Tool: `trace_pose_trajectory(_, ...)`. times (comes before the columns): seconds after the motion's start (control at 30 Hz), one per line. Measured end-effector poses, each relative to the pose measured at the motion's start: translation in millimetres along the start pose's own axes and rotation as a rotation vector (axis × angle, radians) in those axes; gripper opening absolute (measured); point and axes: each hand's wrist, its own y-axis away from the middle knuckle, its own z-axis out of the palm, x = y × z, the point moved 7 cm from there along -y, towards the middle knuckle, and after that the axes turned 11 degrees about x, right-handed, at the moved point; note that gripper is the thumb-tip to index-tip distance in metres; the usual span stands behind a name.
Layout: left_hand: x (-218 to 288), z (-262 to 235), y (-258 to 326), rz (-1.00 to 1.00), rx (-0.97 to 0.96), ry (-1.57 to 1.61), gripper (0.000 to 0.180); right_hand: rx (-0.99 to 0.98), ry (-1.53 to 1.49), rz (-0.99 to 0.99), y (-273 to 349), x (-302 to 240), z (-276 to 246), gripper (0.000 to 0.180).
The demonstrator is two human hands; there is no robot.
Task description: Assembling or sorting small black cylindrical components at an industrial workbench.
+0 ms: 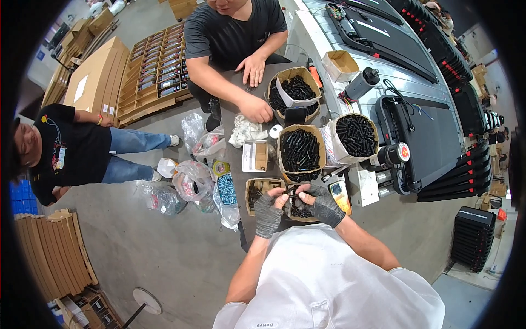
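Both my hands wear grey gloves with bare fingertips and meet close together at the near end of the dark table. My left hand [268, 214] is closed in a pinch, and my right hand [324, 205] pinches from the other side. Between the fingertips is a small dark part [292, 193], too small to name. Beneath the hands stands an open cardboard box of small black pieces [299, 209], partly hidden. A shallow carton [251, 195] with small dark pieces lies beside my left hand. Just beyond is a box full of short black cylindrical parts [300, 149].
More boxes of black cylinders [355, 135] stand farther along the table [236, 164]. Across it, a co-worker's hand [255, 109] rests near a white cloth [245, 130]. A yellow device [339, 196] lies right. Bags [193, 181] crowd the floor; treadmill-like frames [422, 142] fill a bench.
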Motion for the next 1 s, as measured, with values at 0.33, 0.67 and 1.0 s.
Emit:
trace_pose_trajectory(0.33, 2.7, 4.0, 3.6, 0.054, 0.034, 0.007, 0.019, 0.056, 0.08, -0.078, 5.2, -12.3, 2.0, 0.021)
trace_pose_trajectory(0.67, -18.5, 6.6, 3.2, -0.081, 0.066, 0.081, 0.02, 0.134, 0.397, -0.32, 12.4, -27.8, 7.0, 0.02)
trace_pose_trajectory(1.0, -15.2, 11.2, 8.9, -0.083, 0.021, 0.062, 0.019, 0.137, 0.29, -0.22, 13.8, -19.9, 6.6, 0.027)
